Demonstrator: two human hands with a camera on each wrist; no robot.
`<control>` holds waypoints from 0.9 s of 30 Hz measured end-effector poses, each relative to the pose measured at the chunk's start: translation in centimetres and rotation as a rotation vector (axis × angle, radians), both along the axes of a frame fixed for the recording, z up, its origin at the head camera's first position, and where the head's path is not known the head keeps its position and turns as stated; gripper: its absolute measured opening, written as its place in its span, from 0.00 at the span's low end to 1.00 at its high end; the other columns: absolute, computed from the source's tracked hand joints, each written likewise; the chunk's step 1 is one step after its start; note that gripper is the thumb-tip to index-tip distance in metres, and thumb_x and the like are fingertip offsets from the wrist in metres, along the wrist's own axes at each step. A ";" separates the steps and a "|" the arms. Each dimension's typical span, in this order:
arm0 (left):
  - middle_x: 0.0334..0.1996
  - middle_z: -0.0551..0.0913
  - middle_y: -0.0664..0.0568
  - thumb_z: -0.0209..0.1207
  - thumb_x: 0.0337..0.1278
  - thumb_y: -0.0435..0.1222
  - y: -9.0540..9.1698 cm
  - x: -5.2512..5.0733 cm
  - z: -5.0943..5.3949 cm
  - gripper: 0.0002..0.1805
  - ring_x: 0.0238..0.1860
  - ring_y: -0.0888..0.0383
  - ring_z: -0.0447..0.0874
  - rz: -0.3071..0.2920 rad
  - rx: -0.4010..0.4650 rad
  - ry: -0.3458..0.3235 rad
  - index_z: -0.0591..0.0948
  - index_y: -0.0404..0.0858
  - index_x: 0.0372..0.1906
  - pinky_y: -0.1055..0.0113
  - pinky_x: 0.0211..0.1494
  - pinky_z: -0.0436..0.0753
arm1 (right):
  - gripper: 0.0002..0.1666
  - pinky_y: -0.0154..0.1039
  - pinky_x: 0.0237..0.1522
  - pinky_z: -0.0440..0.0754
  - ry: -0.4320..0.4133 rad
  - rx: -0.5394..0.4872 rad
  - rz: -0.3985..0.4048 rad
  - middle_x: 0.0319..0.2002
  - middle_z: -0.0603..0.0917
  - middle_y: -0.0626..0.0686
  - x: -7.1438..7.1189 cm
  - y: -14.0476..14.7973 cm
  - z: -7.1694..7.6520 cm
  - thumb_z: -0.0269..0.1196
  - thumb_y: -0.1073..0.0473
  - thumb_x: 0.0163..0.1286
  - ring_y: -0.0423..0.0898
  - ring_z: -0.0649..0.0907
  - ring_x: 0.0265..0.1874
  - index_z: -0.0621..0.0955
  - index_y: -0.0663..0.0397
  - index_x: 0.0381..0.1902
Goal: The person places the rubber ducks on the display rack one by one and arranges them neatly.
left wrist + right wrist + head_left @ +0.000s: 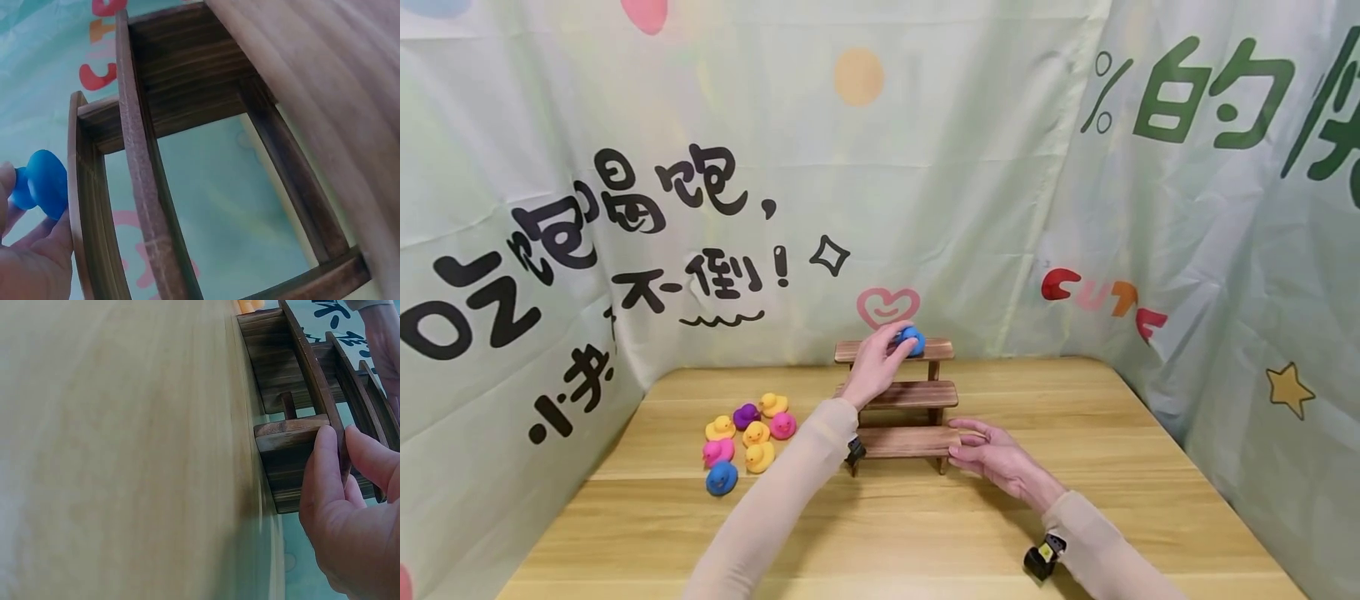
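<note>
A brown wooden three-step stand [910,442] stands upright on the table. My left hand [877,363] pinches a blue toy duck [912,341] at the top step, left of its middle. In the left wrist view the blue duck [46,184] touches or nearly touches the top board, with the fingers around it. My right hand [1000,461] is at the right end of the lowest step. In the right wrist view its thumb and fingers pinch the end of that board [325,394] from above and below.
Left of the stand several toy ducks lie grouped: yellow ones [760,457], pink ones [718,452], a purple one [747,416] and a blue one [722,477]. A printed curtain [970,208] hangs behind and beside the wooden table [895,542].
</note>
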State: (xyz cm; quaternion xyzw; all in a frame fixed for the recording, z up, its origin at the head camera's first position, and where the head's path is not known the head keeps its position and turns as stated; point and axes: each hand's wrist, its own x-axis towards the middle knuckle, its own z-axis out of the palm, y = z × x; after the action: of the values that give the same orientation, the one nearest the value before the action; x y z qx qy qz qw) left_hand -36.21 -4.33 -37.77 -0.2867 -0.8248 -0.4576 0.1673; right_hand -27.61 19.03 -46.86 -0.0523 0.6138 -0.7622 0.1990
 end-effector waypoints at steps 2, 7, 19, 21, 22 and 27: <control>0.60 0.79 0.46 0.53 0.72 0.44 0.1 -0.2 0.1 0.21 0.60 0.52 0.78 -0.005 -0.034 0.015 0.74 0.44 0.65 0.61 0.61 0.80 | 0.35 0.39 0.55 0.82 0.000 0.009 0.001 0.45 0.71 0.55 -0.2 0.1 -0.2 0.60 0.74 0.66 0.43 0.83 0.42 0.63 0.68 0.69; 0.58 0.80 0.48 0.52 0.73 0.44 0.5 -0.6 0.3 0.20 0.58 0.53 0.79 -0.015 -0.103 0.021 0.74 0.44 0.64 0.57 0.62 0.78 | 0.36 0.40 0.55 0.82 -0.002 0.019 -0.009 0.44 0.71 0.54 -0.1 0.1 -0.3 0.61 0.74 0.66 0.43 0.83 0.42 0.61 0.69 0.70; 0.59 0.79 0.50 0.51 0.73 0.46 1.6 -1.2 0.9 0.21 0.57 0.53 0.78 -0.041 -0.172 -0.011 0.73 0.45 0.65 0.57 0.62 0.77 | 0.37 0.40 0.54 0.82 0.005 0.024 -0.022 0.42 0.72 0.53 -0.1 -0.1 -0.1 0.61 0.74 0.66 0.42 0.82 0.40 0.60 0.70 0.70; 0.59 0.79 0.49 0.51 0.73 0.45 1.7 -1.3 0.9 0.21 0.58 0.53 0.78 -0.049 -0.171 -0.010 0.73 0.45 0.65 0.56 0.63 0.77 | 0.37 0.40 0.54 0.82 0.009 0.025 -0.026 0.42 0.72 0.54 -0.2 -0.1 0.0 0.61 0.74 0.66 0.42 0.82 0.40 0.61 0.70 0.70; 0.59 0.79 0.49 0.50 0.73 0.46 1.7 -1.4 1.0 0.21 0.58 0.53 0.78 -0.053 -0.173 -0.010 0.72 0.45 0.65 0.56 0.63 0.77 | 0.36 0.39 0.54 0.82 0.012 0.027 -0.029 0.42 0.72 0.54 -0.2 -0.1 0.0 0.61 0.74 0.66 0.42 0.82 0.40 0.61 0.70 0.69; 0.59 0.79 0.48 0.49 0.74 0.45 1.6 -1.4 1.0 0.21 0.59 0.53 0.77 -0.073 -0.186 -0.013 0.72 0.44 0.65 0.56 0.64 0.76 | 0.35 0.39 0.54 0.83 0.008 0.030 -0.027 0.43 0.71 0.54 -0.2 -0.1 0.0 0.61 0.74 0.66 0.43 0.83 0.40 0.63 0.70 0.69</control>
State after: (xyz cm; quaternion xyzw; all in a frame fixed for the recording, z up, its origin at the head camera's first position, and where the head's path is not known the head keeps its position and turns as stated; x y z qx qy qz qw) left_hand -37.64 -2.74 -36.74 -0.3276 -0.8540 -0.3868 0.1177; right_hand -27.82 18.95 -46.86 -0.0441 0.6268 -0.7552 0.1867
